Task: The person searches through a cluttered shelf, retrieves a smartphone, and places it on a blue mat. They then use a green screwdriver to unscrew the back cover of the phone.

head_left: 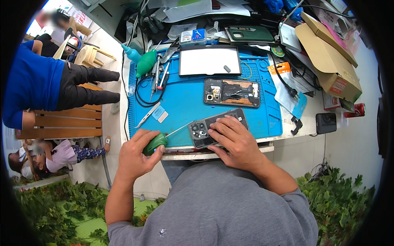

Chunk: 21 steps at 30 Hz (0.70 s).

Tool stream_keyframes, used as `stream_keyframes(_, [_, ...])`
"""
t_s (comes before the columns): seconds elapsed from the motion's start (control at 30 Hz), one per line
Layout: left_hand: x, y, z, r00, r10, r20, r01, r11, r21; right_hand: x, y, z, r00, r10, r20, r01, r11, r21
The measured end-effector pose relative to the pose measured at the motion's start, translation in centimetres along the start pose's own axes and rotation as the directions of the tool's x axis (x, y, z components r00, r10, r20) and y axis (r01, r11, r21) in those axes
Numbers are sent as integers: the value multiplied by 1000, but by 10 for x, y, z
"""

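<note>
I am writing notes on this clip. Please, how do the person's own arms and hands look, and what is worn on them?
The left hand and the right hand are bare: no gloves, and no rings or watch that I can see. Both forearms are uncovered. Short grey sleeves of a T-shirt end near the elbows.

One fisheye cam on my head, left of pair, looks steeply down, close over worktop [230,141] w/ my chest at bottom edge.

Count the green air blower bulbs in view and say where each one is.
2. One green blower bulb is in the left hand; another blower lies at the blue mat's upper left. Clutter may hide more.
</note>
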<state>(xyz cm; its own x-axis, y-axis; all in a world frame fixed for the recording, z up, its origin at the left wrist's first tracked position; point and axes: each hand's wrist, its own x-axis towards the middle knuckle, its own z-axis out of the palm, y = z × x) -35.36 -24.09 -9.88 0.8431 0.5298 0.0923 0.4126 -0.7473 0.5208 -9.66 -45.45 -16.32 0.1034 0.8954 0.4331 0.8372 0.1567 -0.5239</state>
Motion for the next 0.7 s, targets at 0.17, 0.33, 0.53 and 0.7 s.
stream_keyframes(0.17, [8, 2, -3, 1000, 23, 21, -24, 1000, 19, 0, 1, 0, 1000, -4, 0, 4, 1000, 2])
stream_keyframes(0.33, [18, 5, -2, 997, 49, 60, -49, 999, 7, -3, 3, 4, 999, -12, -41, 12, 1000, -9])
stream_keyframes(0.53, [26, 4, -1, 994, 74, 83, -74, 997, 1, -4, 3, 4, 998, -24, -59, 23, 999, -27])
stream_keyframes(0.7, [30, 5, -3, 992, 89, 86, -90, 996, 15, -4, 4, 4, 998, -21, -55, 20, 1000, -20])
